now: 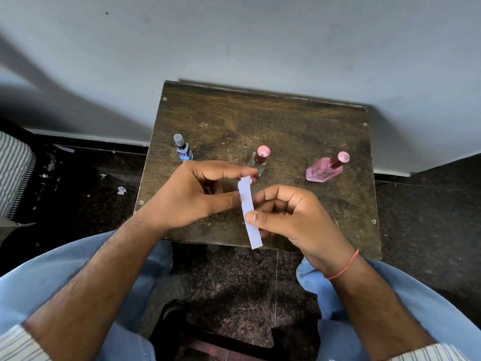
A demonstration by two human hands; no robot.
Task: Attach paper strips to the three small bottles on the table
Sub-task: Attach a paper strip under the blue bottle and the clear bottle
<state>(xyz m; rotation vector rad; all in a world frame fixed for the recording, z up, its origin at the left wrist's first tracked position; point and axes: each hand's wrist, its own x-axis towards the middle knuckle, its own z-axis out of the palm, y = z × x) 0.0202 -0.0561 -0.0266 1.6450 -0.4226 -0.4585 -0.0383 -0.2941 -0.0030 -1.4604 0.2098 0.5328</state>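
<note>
A white paper strip (pixel 249 212) is held upright over the front of the small wooden table (pixel 286 126). My left hand (pixel 197 194) pinches its folded top end between finger and thumb. My right hand (pixel 294 217) pinches the strip lower down with its thumb, its other fingers curled. Three small bottles stand in a row behind my hands: a blue one with a grey cap (pixel 183 149) on the left, a clear one with a pink cap (pixel 260 158) in the middle, and a pink one (pixel 329 166) on the right.
The table stands against a pale wall (pixel 234 43). Dark speckled floor (pixel 78 183) around it carries small paper scraps (pixel 121 190) on the left. A striped cloth object (pixel 13 168) lies at the far left. My knees in blue jeans (pixel 52 277) flank the table's front.
</note>
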